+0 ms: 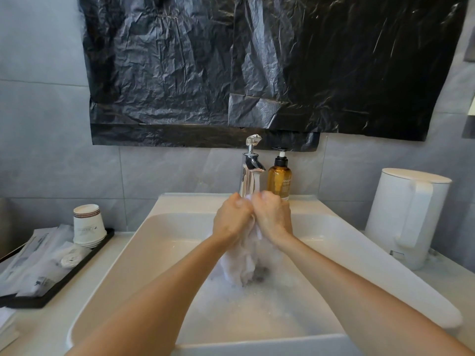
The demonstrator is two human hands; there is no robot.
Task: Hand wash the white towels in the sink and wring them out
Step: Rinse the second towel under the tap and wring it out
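You are in the washing stage, by my reading, and not yet at the wringing. Your left hand (232,218) and right hand (273,217) are both curled tight round the top of one white towel (241,263), knuckles nearly touching, at the twelve o'clock end of the sink (123,265), just below the spout of the faucet (250,170). The towel hangs from your fists in a wet, bunched column, and its lower end reaches the sudsy water in the middle of the basin, beside a dark patch (259,274) that is probably the drain. Foam and bubbles spread toward six o'clock, so soap is already in; rinsing and a proper twist to squeeze the water out look to be ahead of you. The task speaks of several towels, but only this one shows, and you cannot tell whether another lies under the suds or whether any are already finished. Your fingers are hidden on the far side of the cloth, so whether you are rubbing or squeezing is not clear. A pale streak under the spout may be running water; it is too faint to be sure. On the surface, an amber pump bottle (279,179) stands at one o'clock beside the faucet, a white kettle (406,214) at three o'clock, and paper cups (88,224) on a dark tray (51,294) of sachets at nine o'clock. Their print is unreadable. Black plastic sheeting (257,65) covers the wall above.
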